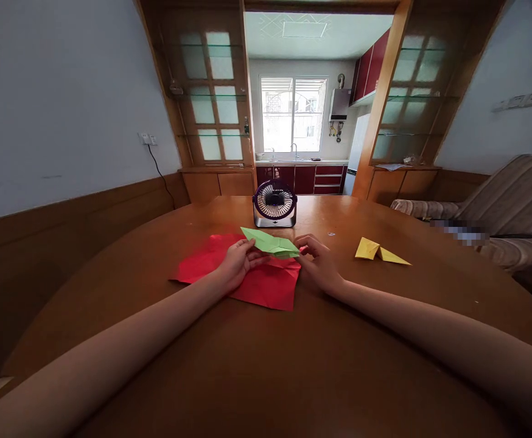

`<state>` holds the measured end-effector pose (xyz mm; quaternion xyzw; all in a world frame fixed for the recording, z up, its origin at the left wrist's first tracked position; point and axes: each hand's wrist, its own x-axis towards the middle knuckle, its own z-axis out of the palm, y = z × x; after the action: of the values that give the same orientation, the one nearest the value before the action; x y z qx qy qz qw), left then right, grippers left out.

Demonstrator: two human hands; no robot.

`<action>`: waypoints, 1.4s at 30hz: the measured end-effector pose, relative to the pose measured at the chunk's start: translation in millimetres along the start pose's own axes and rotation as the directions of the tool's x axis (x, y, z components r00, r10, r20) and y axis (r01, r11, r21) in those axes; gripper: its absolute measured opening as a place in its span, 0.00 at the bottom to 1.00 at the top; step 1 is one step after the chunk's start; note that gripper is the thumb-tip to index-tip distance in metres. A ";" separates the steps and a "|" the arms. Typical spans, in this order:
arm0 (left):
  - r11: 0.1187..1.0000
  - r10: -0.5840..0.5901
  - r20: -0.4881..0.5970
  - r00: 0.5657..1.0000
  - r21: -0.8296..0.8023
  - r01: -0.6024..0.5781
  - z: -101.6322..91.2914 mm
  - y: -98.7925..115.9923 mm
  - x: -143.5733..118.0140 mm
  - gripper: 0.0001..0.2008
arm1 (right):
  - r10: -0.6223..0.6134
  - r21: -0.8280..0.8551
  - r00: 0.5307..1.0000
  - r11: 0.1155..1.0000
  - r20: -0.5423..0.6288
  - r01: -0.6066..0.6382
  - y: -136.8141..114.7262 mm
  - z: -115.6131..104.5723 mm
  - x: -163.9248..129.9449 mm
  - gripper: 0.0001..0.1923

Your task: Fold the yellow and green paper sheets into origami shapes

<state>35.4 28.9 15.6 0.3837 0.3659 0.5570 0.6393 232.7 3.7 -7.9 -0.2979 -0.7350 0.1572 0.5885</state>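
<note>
Forearms [120,347] lay nearest, over table [266,377]. Left hand [238,263] pinched green folded paper [276,244] above red sheet [268,289]; right hand [323,267] pinched its right tip. Probably mid-shaping; next move called for steady left grip, precise right fingers.

Seen from my remote seat through the head camera, the person's left forearm [156,323] is bare, slim and smooth in outline, narrow at the wrist [219,280] and gradually broader toward the lower left corner. The right forearm [412,315], bare as well, has a similar taper, running from a slender wrist to a wider, rounded shape that the right edge of my view cuts off. The left hand [237,264] and the right hand [321,265] are bare too, looking small beside the forearms, with slim fingers [312,239]. The fingernails are too small for me to make out. What is worn higher up lies outside my view.
</note>
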 end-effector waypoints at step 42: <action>0.488 0.351 0.498 0.793 0.626 -0.609 -5.4 4.6 -6.3 0.04 | 0.106 0.194 0.990 0.973 0.095 -0.122 2.1 3.6 0.4 0.12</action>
<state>27.8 23.5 17.7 0.7830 0.3378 0.4408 0.2803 229.8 6.0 -9.7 -0.2723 -0.7213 0.2759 0.5740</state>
